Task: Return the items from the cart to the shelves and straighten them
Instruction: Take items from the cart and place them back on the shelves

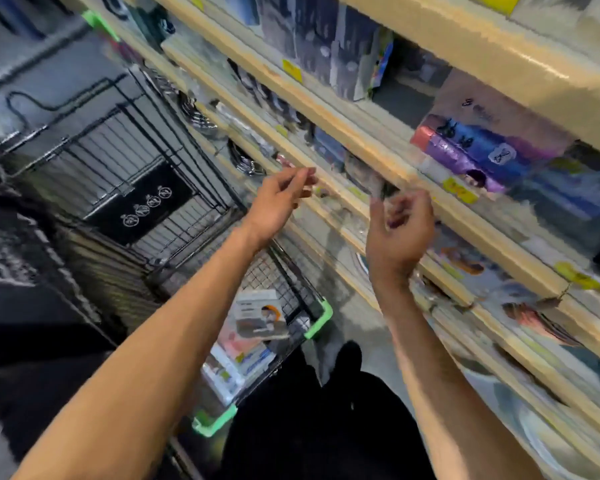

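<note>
Both arms reach up toward the wooden shelves on the right. My left hand has its fingers pinched together near a shelf edge; blur hides whether it grips anything. My right hand is curled, its fingertips on a small clear packet at the shelf's front edge. Below the arms stands the black wire cart with green corner guards. Several boxed items lie in its basket.
Shelves run diagonally from top left to bottom right, packed with packets, a purple and blue pack and yellow price tags. The cart's folded child seat is to the left. My dark trousers and shoe stand on the grey floor.
</note>
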The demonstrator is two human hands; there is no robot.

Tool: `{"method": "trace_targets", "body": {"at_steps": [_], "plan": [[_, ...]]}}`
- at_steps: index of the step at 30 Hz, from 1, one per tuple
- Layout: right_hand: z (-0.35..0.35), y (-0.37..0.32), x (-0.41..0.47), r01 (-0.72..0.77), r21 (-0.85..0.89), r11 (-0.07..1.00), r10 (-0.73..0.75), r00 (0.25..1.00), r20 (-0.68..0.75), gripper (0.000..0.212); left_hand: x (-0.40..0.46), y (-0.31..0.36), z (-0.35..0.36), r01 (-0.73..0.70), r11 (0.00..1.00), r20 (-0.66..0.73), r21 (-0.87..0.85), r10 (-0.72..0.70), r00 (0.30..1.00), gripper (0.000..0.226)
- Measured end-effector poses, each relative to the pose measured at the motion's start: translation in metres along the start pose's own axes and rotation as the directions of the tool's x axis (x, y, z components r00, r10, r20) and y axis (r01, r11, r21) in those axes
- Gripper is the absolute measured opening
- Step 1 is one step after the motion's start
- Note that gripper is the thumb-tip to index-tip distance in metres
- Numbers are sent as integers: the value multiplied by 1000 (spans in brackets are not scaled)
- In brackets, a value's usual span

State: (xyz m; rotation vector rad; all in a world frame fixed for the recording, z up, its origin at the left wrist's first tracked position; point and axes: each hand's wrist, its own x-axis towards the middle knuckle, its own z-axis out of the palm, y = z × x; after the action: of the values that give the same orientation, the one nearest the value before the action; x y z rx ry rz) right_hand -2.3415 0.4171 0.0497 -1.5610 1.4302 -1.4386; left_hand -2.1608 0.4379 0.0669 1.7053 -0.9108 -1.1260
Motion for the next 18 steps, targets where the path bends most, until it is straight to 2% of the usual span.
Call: {"method": "trace_targets", "body": {"at_steps": [2,5,8,10,11,13,15,18], "plan": [[22,5,-23,-72,5,997,70,983,169,18,-24,-31,-32,101,995,-59,8,-100,993,39],[55,19,-58,-128,-78,989,150,857,493,19,-66,-78,-77,269,962,-177,-46,-272,946,31],[83,37,-90,-100,-144,985,175,611,772,21,-95,-132,-109,434,885,-259,-170,-465,846,24],[98,49,-108,-17,-267,963,253,394,884,17,-110,-169,-119,512,816,-285,-269,-575,767,19],[106,59,-119,26,-329,944,307,294,905,15,-115,-187,-122,545,776,-298,-317,-627,720,17],[112,74,-136,87,-438,895,424,142,894,18,-124,-220,-122,620,690,-302,-374,-723,622,14],[121,88,-153,80,-510,856,507,54,860,24,-130,-250,-120,653,627,-309,-425,-779,546,14],[132,108,-170,41,-585,810,587,-51,808,22,-137,-284,-111,675,537,-307,-506,-844,441,16]]}}
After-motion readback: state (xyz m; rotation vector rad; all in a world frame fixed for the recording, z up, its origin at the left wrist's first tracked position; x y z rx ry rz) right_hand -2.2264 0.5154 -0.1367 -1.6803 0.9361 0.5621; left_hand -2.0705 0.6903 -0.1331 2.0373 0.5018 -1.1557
